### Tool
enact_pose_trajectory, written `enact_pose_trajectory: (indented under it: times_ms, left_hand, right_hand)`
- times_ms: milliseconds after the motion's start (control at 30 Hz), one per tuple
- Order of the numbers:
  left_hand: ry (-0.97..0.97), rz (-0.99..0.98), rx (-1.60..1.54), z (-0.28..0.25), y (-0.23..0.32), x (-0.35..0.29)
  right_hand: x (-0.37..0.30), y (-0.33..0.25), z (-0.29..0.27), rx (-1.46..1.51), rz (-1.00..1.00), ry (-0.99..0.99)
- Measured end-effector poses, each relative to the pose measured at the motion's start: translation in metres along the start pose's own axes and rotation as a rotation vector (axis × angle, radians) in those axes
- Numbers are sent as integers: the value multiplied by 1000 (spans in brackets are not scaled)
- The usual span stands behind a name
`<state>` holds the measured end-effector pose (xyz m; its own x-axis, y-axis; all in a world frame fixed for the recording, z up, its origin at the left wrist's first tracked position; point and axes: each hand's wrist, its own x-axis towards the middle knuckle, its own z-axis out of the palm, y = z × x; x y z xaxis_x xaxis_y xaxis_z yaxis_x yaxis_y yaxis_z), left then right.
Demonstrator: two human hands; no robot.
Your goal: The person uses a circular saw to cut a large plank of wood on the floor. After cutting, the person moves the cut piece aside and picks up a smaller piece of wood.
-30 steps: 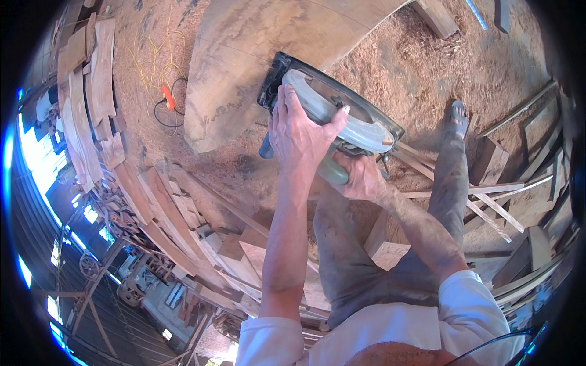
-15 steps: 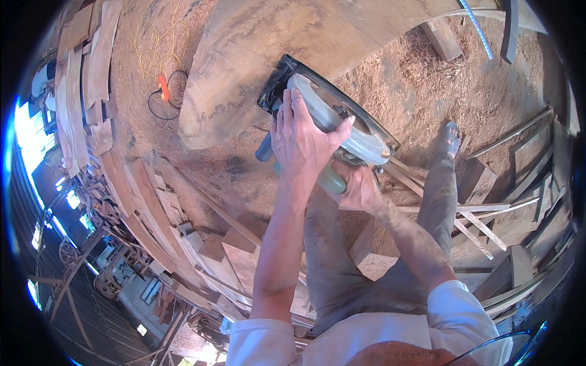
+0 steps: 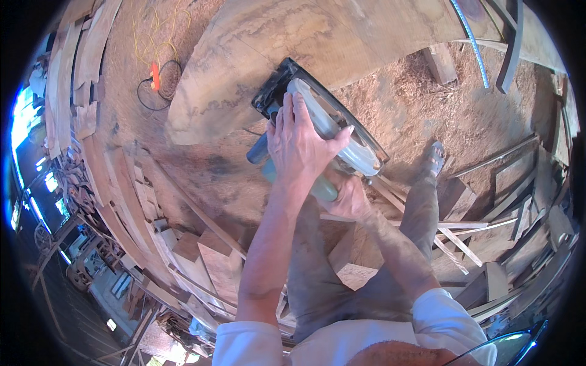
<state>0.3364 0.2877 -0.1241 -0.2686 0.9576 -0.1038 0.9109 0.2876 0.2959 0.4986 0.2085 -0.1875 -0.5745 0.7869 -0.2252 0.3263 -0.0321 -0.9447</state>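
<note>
A circular saw with a pale blade guard, a black base plate and a green body is in both my hands. My left hand lies over the front of the saw, its fingers pointing away from me and its thumb against the guard. Lower down, my right hand is wrapped round the rear grip; most of those fingers are hidden. The front of the base plate overlaps the near edge of a broad wooden slab with dark stains. Whether the plate rests flat on it, I cannot tell.
Sawdust covers the ground. A yellow cord and an orange connector lie at the far left. A wooden block and a blue measuring strip are at the far right. Stacked planks line the left; offcuts crowd the right.
The view has shifted a little, so the surroundings sit differently. Both hands keep their hold on the saw, which stays at the slab's near edge.
</note>
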Motion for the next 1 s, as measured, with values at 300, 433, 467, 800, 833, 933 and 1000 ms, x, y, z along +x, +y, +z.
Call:
enact_pose_trajectory:
  times_ms: [300, 433, 467, 800, 833, 933, 1000]
  left_hand:
    - [-41, -30, -30, -5, -1, 3]
    - [-55, -38, -36, -6, -2, 5]
    - [-55, -38, -39, -6, -1, 7]
    - [-49, -43, -46, -8, -5, 10]
    - [-45, -43, -46, -9, -5, 11]
    - [-48, -49, -47, -10, -6, 12]
    - [-42, -48, -43, -10, -7, 13]
  right_hand:
    - [7, -7, 0, 37, -15, 23]
    - [8, -9, -2, 33, -1, 11]
    - [8, -7, -2, 19, -3, 5]
    - [14, -8, 0, 40, 7, -22]
    - [14, -6, 0, 34, -3, -26]
    - [17, -11, 1, 43, 6, -22]
    - [18, -13, 1, 36, 12, -23]
